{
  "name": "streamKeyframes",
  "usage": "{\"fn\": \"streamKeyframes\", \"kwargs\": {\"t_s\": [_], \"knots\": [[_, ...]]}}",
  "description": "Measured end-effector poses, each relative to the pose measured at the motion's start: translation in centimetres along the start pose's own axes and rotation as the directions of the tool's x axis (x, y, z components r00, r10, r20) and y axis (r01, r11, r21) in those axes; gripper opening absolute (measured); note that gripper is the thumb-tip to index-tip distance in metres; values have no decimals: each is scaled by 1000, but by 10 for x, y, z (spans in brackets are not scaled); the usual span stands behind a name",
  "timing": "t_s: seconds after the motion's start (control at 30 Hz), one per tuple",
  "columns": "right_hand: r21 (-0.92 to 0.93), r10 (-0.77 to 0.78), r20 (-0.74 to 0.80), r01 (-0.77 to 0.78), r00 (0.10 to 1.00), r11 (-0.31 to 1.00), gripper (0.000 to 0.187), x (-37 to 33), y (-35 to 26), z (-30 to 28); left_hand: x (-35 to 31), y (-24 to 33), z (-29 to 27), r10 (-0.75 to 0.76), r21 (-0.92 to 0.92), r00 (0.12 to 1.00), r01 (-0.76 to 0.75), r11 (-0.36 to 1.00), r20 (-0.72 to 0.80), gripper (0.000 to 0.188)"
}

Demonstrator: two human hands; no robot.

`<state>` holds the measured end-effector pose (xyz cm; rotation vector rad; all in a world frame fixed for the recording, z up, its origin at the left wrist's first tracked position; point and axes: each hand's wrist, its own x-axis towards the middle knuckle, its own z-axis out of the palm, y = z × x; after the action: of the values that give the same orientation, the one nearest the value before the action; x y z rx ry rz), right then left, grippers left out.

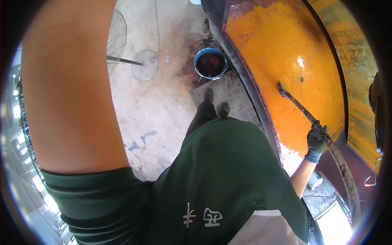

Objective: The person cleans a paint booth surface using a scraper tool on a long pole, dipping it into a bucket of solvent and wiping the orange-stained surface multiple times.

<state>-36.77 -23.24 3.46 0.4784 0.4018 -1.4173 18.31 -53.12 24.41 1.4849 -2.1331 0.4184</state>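
My right hand (316, 141), in a dark glove with a blue-grey cuff, is closed around a long, paint-stained pole (338, 157). The pole slants up and left from the lower right, and its dark, clotted head (282, 90) is at the orange surface of a large metal piece (261, 45). What kind of head it is, I cannot make out. My bare left arm (71, 81) rises across the left side and leaves through the top edge, so the hand on it is out of sight.
A blue-rimmed bucket (210, 50) of dark reddish liquid stands by the metal piece, just beyond my feet on a grey board (234, 92). Left of it are a pedestal fan's round base (145, 65) and wire cage (117, 38). Stains mark the concrete floor (163, 106).
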Motion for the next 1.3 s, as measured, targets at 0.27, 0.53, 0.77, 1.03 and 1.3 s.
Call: {"fn": "streamKeyframes", "kwargs": {"t_s": [0.27,0.53,0.77,1.03,1.3], "knots": [[-36,-12,66,15,998,999,27,6,-24,-15,4,16,-12,-9,39,1000,8,999,28,54],[-43,37,116,-33,992,999,20,9,-31,-21,10,29,-26,-7,67,1000,5,998,28,51],[-55,69,123,-62,990,997,20,13,-38,-25,7,43,-37,-14,89,999,10,996,49,49],[-64,95,113,-88,989,994,20,18,-46,-28,6,56,-58,-23,127,999,18,992,39,47],[-36,128,134,-124,983,992,16,20,-57,-35,-1,78,-63,-22,121,999,18,993,31,44]]}}
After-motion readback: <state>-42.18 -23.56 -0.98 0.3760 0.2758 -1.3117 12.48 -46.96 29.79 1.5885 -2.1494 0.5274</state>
